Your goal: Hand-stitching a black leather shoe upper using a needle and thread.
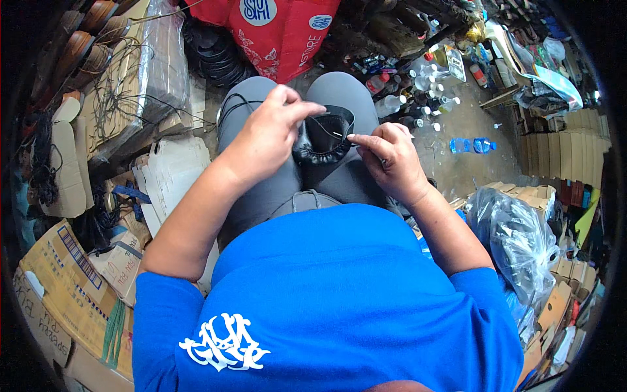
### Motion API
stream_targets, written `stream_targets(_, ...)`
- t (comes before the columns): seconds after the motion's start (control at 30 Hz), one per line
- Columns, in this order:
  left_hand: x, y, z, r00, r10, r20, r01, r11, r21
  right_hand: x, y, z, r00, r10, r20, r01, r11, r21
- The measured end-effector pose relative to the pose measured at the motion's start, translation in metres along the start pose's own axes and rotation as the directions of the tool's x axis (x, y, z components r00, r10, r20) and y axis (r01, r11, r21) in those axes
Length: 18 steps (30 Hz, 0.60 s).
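A black shoe upper (324,155) with a gathered, shiny edge rests over my thighs, its opening facing up. My left hand (279,128) is at its left side, fingers bent and the index finger reaching over the rim; the thumb side is partly hidden. Black thread (239,102) loops across my left thigh to this hand, and a strand crosses the opening. On the right edge, my right hand (393,159) pinches the upper between thumb and index finger. A thin pale needle-like tip (337,134) shows just beside those fingertips.
Cardboard boxes (72,287) and a plastic-wrapped stack (140,72) crowd the left. A red bag (277,32) stands ahead of my knees. Bottles (428,85) gather at the front right, with blue bottles (473,146) lying on the floor. A clear plastic bag (516,238) sits right.
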State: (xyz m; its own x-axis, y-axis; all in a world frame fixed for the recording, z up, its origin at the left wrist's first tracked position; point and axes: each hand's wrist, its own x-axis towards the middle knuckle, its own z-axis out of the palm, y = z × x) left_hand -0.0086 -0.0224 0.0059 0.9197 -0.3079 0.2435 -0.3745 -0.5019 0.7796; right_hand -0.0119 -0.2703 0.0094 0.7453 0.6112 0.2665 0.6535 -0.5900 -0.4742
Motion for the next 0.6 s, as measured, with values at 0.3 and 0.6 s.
stream_targets(0.3,-0.027,-0.002,0.016,0.998,0.051,-0.030,-0.038,0.937,0.348,-0.005,-0.003,0.001,0.998,0.024,0.051,-0.023,1.000,-0.022)
stream_targets(0.6,-0.014,-0.012,0.022,1.000,0.016,-0.003,-0.016,0.998,0.065,0.025,0.027,-0.021,0.848,0.206,0.487,-0.413,0.834,0.366)
